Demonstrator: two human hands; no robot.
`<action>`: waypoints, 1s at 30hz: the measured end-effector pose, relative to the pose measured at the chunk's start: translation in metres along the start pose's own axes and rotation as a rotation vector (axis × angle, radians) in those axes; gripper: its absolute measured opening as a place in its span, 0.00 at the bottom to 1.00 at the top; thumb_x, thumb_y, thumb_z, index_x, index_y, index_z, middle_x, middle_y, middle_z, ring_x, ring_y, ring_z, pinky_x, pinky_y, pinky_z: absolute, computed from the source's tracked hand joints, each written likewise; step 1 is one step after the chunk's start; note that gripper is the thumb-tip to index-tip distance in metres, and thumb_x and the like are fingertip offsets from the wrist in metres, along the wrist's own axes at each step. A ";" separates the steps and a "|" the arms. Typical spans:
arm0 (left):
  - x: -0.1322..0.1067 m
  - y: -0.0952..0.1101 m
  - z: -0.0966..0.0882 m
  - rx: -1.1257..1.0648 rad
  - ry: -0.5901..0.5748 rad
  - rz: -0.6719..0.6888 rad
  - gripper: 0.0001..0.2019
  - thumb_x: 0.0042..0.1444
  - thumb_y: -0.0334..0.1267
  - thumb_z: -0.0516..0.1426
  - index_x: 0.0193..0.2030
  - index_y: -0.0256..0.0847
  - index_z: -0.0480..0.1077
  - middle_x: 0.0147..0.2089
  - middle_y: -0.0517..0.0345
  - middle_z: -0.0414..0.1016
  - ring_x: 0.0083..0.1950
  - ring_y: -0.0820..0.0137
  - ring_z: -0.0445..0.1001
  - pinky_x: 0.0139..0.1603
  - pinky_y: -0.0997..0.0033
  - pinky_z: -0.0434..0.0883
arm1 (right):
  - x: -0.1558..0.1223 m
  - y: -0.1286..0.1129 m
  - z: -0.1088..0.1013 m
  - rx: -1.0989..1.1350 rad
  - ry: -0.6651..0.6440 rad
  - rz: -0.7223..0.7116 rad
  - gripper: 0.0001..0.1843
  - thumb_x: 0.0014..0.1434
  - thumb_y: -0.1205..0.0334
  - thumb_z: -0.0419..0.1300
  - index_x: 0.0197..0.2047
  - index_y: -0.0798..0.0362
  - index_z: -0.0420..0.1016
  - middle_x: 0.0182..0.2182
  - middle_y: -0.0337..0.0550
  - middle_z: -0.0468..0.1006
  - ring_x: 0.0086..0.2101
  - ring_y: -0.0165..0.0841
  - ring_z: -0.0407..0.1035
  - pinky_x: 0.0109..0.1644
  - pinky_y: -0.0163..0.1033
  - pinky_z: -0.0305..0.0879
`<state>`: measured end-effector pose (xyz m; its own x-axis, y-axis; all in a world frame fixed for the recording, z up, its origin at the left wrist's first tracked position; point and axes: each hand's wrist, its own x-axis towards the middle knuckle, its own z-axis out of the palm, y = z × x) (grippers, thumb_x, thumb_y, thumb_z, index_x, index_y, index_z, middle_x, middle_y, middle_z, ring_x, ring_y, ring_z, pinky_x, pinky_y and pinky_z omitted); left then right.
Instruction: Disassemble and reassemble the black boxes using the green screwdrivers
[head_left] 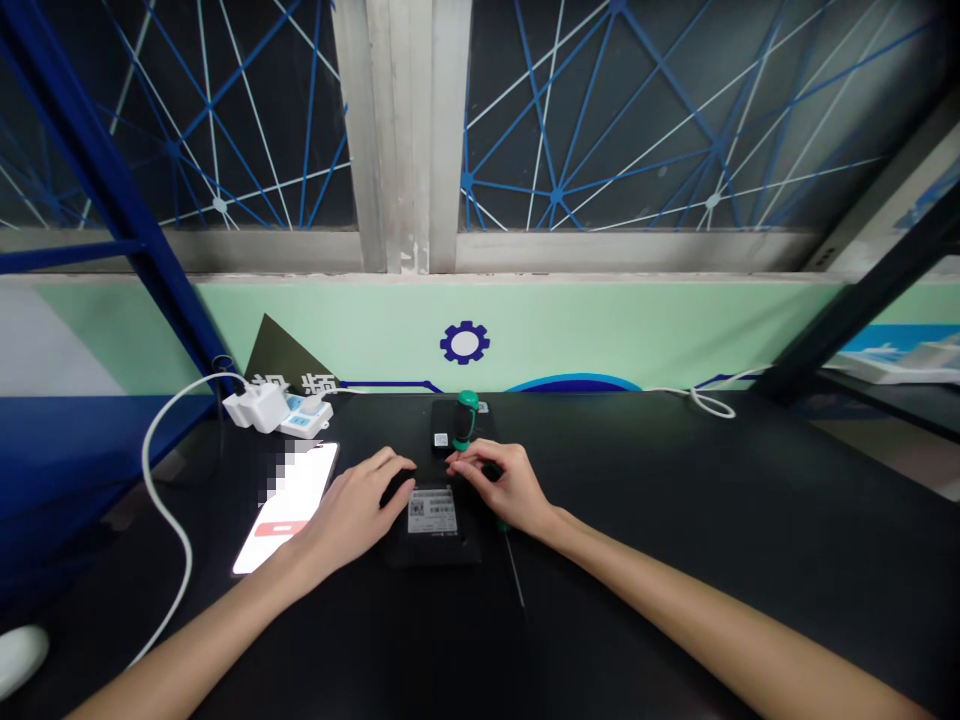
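A flat black device (432, 548) with a white printed label lies on the black table before me. My left hand (367, 498) curls round its upper left side, thumb and fingers bent against it. At its far edge, a screwdriver (466, 418) with a green and black handle stands nearly upright. My right hand (510, 482) pinches it low, below the handle; its tip is hidden by my fingers. Under that hand lies a second screwdriver (515, 572), its thin shaft pointing toward me and its handle mostly covered.
Behind the screwdriver lies another black device (442, 422) with small labels. A lit phone (289, 510) rests left of my left hand. Beyond it are a white power strip with plugs (304, 415) and a white cable (169, 520). A white rounded object (21, 660) sits at the lower left.
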<state>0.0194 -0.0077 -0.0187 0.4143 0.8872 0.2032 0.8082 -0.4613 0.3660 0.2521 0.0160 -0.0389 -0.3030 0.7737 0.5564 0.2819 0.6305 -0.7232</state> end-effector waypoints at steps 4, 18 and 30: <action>0.000 0.000 0.000 0.009 0.002 0.005 0.15 0.69 0.45 0.46 0.54 0.47 0.71 0.49 0.58 0.74 0.36 0.67 0.77 0.36 0.67 0.70 | 0.000 0.001 0.000 -0.003 0.010 0.004 0.16 0.65 0.52 0.61 0.32 0.53 0.80 0.31 0.46 0.84 0.29 0.34 0.76 0.33 0.37 0.70; 0.000 0.001 0.000 0.011 0.014 0.020 0.15 0.69 0.43 0.46 0.54 0.47 0.71 0.49 0.57 0.74 0.38 0.66 0.78 0.38 0.67 0.70 | -0.001 -0.003 -0.001 -0.032 0.028 -0.005 0.13 0.64 0.54 0.61 0.37 0.54 0.81 0.27 0.44 0.80 0.25 0.32 0.70 0.33 0.36 0.68; 0.001 0.003 -0.002 0.018 0.001 -0.013 0.16 0.68 0.44 0.47 0.53 0.46 0.72 0.48 0.57 0.76 0.35 0.67 0.77 0.33 0.69 0.69 | -0.001 0.004 0.000 0.006 0.049 0.019 0.15 0.62 0.51 0.64 0.35 0.54 0.81 0.24 0.42 0.78 0.22 0.30 0.65 0.29 0.35 0.64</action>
<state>0.0210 -0.0084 -0.0161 0.4032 0.8930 0.1998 0.8209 -0.4495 0.3523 0.2533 0.0178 -0.0420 -0.2525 0.7876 0.5620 0.2814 0.6155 -0.7362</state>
